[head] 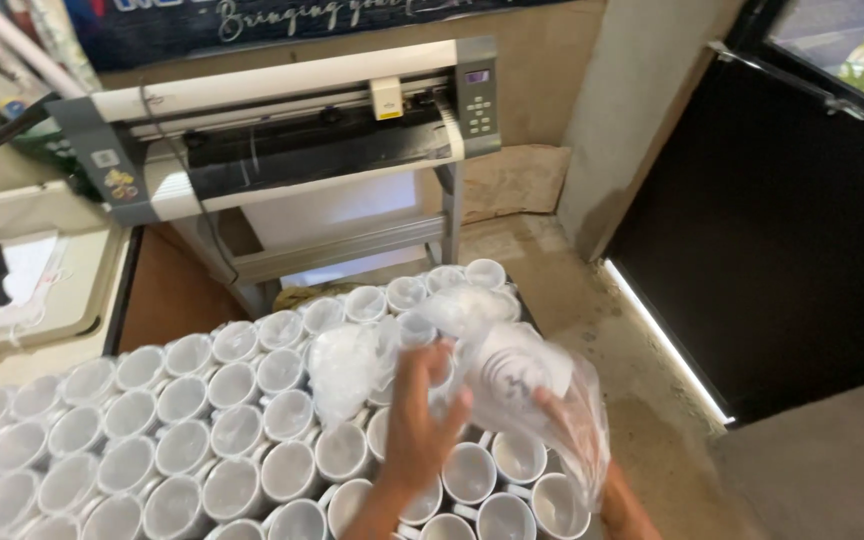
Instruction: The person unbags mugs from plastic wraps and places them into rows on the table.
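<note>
My left hand (417,425) is raised over a packed field of white mugs (182,400), fingers closed on the edge of a clear plastic bag (512,375). My right hand (577,425) is inside or behind the same bag, seen through the film and gripping it. The bag appears to wrap a white mug with a dark print, blurred by motion. A second crumpled piece of clear plastic (344,365) lies on the mugs just left of my left hand.
A large grey and white cutting plotter (282,120) stands on its frame beyond the mugs. A beige machine (27,270) sits at the left. A dark glass door (782,230) is at the right, with bare concrete floor (652,420) beside the mugs.
</note>
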